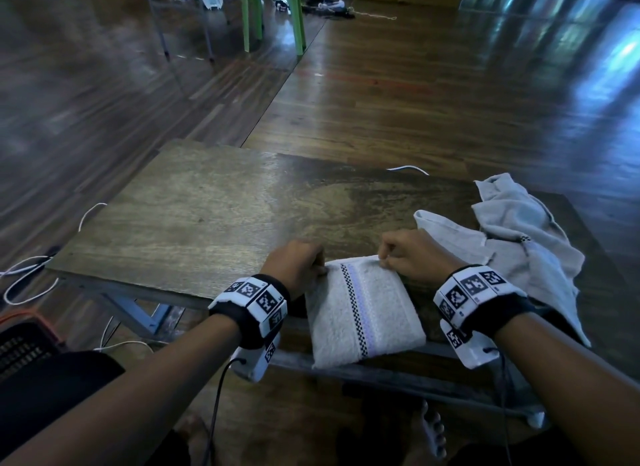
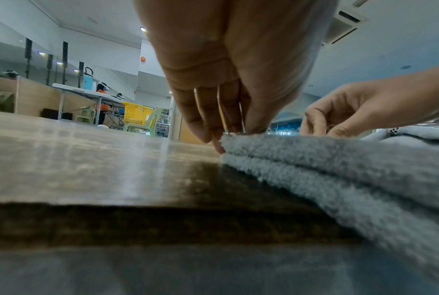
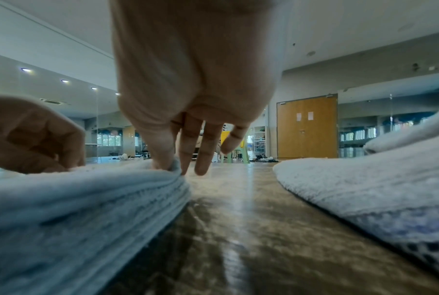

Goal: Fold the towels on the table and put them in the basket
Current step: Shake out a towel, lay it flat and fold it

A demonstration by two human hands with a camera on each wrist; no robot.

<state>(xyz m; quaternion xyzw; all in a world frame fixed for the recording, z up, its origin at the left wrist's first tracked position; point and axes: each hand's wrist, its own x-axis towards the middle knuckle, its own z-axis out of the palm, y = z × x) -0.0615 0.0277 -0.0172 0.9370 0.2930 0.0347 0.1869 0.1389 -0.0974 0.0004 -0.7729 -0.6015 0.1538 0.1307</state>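
Fingers [image 2: 253, 119] on folded towel's [image 1: 363, 313] corners

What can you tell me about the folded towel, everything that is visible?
The folded towel is pale terry cloth with a checkered stripe and a lilac band across it. It lies flat in several layers at the table's near edge. The left hand and right hand each pinch a far corner. It lies apart from the loose towels.

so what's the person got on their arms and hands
Both forearms are bare, no sleeves or gloves. Each wrist wears a black band ringed with white blocks bearing black square-pattern markers. A white camera box hangs under the left wrist with a thin black cable trailing from it; the right has a similar one.
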